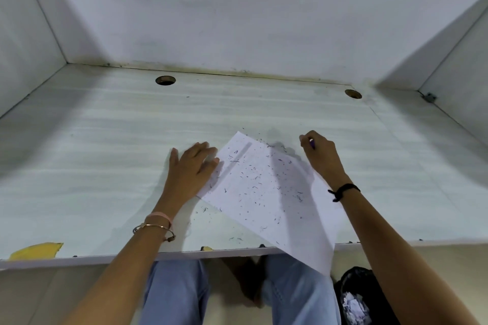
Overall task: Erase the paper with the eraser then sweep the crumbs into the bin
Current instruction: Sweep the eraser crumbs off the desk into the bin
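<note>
A white sheet of paper (266,192) lies at an angle on the pale desk (105,153), its near corner hanging over the front edge. Dark eraser crumbs (253,179) are scattered across the sheet and onto the desk beside it. My left hand (190,169) lies flat, fingers straight, pressing the paper's left edge. My right hand (320,155) hovers by the sheet's far right edge, fingers curled round a small purple eraser (311,143), mostly hidden in the grip. A black bin (361,295) with white scraps inside stands on the floor below the desk at the right.
White partition walls close the desk in at the back and both sides. Two round cable holes (165,80) (353,93) sit near the back. A yellow patch (37,250) marks the front left edge. My legs in light jeans (179,293) are under the desk.
</note>
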A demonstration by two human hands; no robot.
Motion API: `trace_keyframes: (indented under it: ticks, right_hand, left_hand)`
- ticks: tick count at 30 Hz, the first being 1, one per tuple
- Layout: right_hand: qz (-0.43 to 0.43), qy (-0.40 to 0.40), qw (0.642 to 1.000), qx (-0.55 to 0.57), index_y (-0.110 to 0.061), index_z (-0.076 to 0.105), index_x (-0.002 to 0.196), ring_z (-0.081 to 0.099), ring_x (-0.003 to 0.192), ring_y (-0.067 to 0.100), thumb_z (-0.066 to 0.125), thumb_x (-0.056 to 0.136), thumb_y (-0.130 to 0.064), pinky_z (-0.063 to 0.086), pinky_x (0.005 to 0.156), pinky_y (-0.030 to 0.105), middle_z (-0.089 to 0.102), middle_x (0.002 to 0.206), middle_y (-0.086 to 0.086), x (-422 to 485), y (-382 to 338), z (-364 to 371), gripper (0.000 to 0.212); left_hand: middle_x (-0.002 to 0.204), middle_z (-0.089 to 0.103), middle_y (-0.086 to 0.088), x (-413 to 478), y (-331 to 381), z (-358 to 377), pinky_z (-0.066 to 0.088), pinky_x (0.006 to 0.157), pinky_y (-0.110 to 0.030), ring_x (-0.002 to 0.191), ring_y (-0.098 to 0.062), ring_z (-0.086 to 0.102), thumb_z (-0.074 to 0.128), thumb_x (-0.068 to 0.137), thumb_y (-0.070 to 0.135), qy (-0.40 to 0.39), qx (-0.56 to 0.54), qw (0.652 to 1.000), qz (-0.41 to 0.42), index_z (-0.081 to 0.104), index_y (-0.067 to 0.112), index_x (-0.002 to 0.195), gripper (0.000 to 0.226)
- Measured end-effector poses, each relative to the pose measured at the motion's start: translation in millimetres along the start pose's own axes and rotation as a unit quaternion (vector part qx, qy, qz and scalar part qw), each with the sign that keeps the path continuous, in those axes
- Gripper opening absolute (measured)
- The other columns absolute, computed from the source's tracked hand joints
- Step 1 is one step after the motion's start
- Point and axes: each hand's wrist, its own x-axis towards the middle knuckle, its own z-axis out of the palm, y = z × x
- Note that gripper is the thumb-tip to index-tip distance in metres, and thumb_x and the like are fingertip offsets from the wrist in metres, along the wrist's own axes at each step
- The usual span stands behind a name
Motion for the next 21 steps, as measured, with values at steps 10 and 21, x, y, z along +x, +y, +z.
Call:
trace_keyframes:
  ticks: [10,21]
  right_hand:
    - [0.026,0.019,0.992,-0.125,-0.010,0.060,0.100,0.054,0.102,0.030,0.037,0.091,-0.002,0.044,0.086,0.043,0.061,0.107,0.011,57,17,2,0.026]
    - [0.006,0.042,0.999,-0.035,-0.015,0.059,0.114,0.052,0.108,0.027,0.065,0.087,-0.039,0.044,0.086,0.033,0.052,0.117,0.011,-10,30,-31,0.036]
  left_hand:
    - [0.159,0.025,0.009,1,4,-4,-0.003,0.115,-0.054,0.147,-0.007,0.015,0.014,0.067,0.078,-0.051,0.053,0.997,0.017,0.041,0.034,0.144,0.092]
    - [0.161,0.021,0.008,-2,5,-1,0.001,0.114,-0.060,0.148,-0.009,0.012,0.010,0.073,0.079,-0.046,0.105,0.993,0.035,0.034,0.043,0.147,0.086]
